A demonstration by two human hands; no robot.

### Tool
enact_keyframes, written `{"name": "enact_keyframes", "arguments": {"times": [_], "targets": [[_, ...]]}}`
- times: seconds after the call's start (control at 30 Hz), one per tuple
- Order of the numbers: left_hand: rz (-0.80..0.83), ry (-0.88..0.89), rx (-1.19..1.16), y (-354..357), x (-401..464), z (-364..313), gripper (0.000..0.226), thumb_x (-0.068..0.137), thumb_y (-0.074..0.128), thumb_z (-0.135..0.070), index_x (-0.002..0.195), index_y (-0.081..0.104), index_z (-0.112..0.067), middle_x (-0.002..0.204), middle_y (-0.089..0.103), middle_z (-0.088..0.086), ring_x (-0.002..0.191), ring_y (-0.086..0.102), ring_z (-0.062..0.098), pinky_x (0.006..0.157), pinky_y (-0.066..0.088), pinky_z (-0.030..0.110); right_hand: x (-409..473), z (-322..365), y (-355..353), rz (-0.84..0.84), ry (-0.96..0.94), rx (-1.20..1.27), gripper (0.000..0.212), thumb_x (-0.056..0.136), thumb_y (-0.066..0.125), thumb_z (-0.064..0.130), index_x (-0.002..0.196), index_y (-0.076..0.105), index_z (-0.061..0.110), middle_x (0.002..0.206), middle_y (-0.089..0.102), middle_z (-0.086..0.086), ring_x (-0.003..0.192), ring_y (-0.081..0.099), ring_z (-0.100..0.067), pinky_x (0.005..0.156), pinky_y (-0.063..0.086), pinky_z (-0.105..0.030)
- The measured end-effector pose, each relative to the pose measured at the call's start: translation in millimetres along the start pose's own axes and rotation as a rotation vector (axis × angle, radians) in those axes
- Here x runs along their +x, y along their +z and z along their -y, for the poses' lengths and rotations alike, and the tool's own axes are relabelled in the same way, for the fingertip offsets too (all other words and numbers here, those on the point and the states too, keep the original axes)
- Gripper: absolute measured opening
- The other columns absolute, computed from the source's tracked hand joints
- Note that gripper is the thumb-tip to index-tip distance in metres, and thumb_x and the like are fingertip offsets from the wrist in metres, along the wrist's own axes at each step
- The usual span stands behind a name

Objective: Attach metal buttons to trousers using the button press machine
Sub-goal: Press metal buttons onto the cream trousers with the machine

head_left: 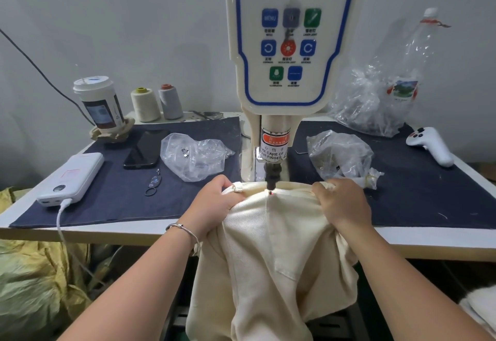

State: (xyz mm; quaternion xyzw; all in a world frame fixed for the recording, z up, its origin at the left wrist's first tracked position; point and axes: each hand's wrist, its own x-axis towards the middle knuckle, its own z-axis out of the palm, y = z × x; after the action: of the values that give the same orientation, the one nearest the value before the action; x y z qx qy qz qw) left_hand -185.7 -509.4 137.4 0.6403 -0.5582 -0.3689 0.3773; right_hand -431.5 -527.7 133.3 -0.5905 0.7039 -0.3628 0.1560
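Observation:
Cream trousers (271, 246) hang over the table's front edge, their waistband lying under the black punch (272, 176) of the white button press machine (291, 45). A red laser dot (271, 192) marks the waistband just below the punch. My left hand (214, 201) grips the waistband to the left of the punch, by a belt loop. My right hand (342, 203) grips the bunched waistband on the right. A clear bag (193, 155) with a few metal buttons lies to the left of the machine, and another clear bag (339, 152) to its right.
On the dark denim mat (126, 201) lie a phone (145, 150), a white power bank (72, 179) with cable, and a key ring (153, 183). A cup (100, 104), two thread cones (157, 103), crumpled plastic with a bottle (386, 93) and a white controller (432, 144) stand further back.

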Motion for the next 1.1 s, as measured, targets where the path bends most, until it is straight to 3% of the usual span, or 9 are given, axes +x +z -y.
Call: {"name": "enact_keyframes", "arguments": {"times": [0.37,0.47,0.57,0.67,0.73,0.83,0.9,1.0,1.1], "targets": [[-0.001,-0.002,-0.044,-1,-7,-6,0.014,0.085,0.070,-0.023,0.087,0.060,-0.013,0.079,0.059,-0.003,0.072,0.051,0.012,0.065,0.039,0.026,-7,15,-13,0.075,0.040,0.143,0.046,0.087,0.057,0.029,0.049,0.035,0.013,0.055,0.043,-0.005,0.060,0.041,-0.023,0.056,0.029,-0.035],[0.030,0.017,-0.166,-5,-16,-12,0.027,0.082,0.071,-0.028,0.079,0.059,-0.005,0.072,0.052,0.002,0.069,0.045,0.016,0.065,0.036,0.030,-11,33,-39,0.118,0.159,0.385,0.035,0.082,0.062,0.029,0.058,0.053,0.006,0.064,0.052,-0.013,0.064,0.046,-0.024,0.059,0.033,-0.033],[-0.036,0.007,-0.314,-12,-28,-13,0.036,0.072,0.071,-0.037,0.072,0.061,-0.002,0.067,0.048,0.004,0.062,0.043,0.014,0.055,0.033,0.027,-21,51,-65,0.375,0.366,0.724,0.019,0.081,0.071,0.025,0.068,0.073,0.010,0.065,0.069,-0.009,0.055,0.065,-0.019,0.049,0.048,-0.024],[-0.087,-0.072,-0.329,-21,-39,-7,0.026,0.067,0.074,-0.033,0.067,0.070,-0.008,0.064,0.058,0.001,0.060,0.051,0.015,0.057,0.039,0.026,-35,58,-67,0.688,0.460,0.707,0.014,0.085,0.069,0.018,0.075,0.075,0.010,0.072,0.070,-0.013,0.060,0.066,-0.022,0.056,0.054,-0.029],[-0.066,-0.145,-0.288,-29,-48,-2,0.031,0.059,0.070,-0.032,0.068,0.066,-0.003,0.067,0.054,0.006,0.062,0.049,0.018,0.062,0.036,0.031,-49,58,-63,0.756,0.527,0.653,0.013,0.087,0.068,0.017,0.091,0.071,0.005,0.076,0.069,-0.014,0.064,0.065,-0.024,0.061,0.053,-0.031],[-0.044,-0.171,-0.241,-46,-65,0,0.027,0.052,0.068,-0.033,0.064,0.054,-0.014,0.069,0.043,0.006,0.063,0.041,0.018,0.059,0.030,0.032,-62,59,-65,0.836,0.564,0.714,0.027,0.085,0.070,0.019,0.103,0.070,0.000,0.086,0.072,-0.017,0.068,0.069,-0.025,0.060,0.056,-0.031],[0.053,-0.185,-0.254,-63,-77,-2,0.029,0.046,0.069,-0.036,0.061,0.052,-0.018,0.067,0.044,0.005,0.059,0.042,0.018,0.055,0.032,0.029,-69,65,-72,0.910,0.551,0.799,0.036,0.081,0.069,0.018,0.110,0.069,-0.002,0.096,0.071,-0.020,0.076,0.070,-0.027,0.063,0.058,-0.032],[0.336,-0.180,-0.266,-95,-95,-11,0.035,0.045,0.074,-0.031,0.071,0.066,-0.010,0.072,0.058,0.010,0.058,0.055,0.019,0.050,0.042,0.024,-78,80,-82,0.981,0.467,0.880,0.047,0.078,0.064,0.017,0.118,0.063,-0.008,0.111,0.067,-0.024,0.088,0.067,-0.029,0.074,0.058,-0.035],[0.599,-0.102,-0.237,-123,-109,-34,0.042,0.046,0.085,-0.032,0.080,0.077,-0.009,0.080,0.070,0.010,0.068,0.067,0.018,0.059,0.053,0.025,-91,101,-95,1.049,0.307,0.904,0.044,0.081,0.061,0.017,0.114,0.063,-0.012,0.105,0.069,-0.025,0.084,0.069,-0.029,0.073,0.059,-0.034]]}}
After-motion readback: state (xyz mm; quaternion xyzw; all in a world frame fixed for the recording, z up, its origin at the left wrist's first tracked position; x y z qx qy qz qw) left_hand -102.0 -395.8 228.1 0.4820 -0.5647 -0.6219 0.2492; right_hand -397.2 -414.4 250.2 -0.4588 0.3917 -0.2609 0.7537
